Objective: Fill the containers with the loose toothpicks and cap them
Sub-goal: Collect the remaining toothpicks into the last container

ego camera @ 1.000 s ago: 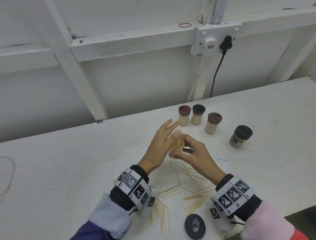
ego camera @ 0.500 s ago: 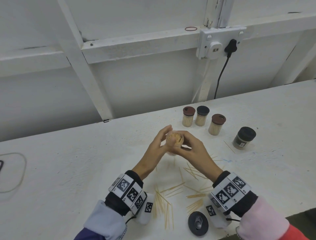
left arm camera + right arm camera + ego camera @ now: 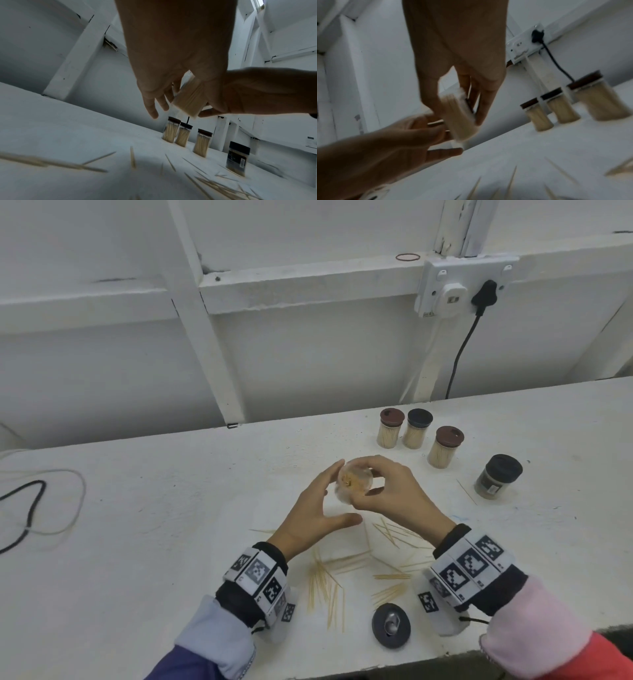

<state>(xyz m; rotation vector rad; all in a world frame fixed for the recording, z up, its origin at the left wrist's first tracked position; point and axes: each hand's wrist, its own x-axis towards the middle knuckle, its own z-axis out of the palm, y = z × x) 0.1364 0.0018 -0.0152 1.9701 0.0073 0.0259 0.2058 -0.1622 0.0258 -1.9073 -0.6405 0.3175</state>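
right hand [image 3: 394, 491] grips the open jar [image 3: 354, 484] above the table [image 3: 137, 525] | jar tips toward the person, full of toothpicks | left hand [image 3: 315, 515] flat beside it, fingers straight | cap [image 3: 391, 625] lies near the right wrist, so right is nearer

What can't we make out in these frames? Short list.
- Open container, head view: the base is hidden by the right hand; whether the left hand touches it is unclear.
- Right wrist view: motion blur smears the container and fingers.
- Dark jar: label too small to read.
- Lid: which container it fits is unclear.
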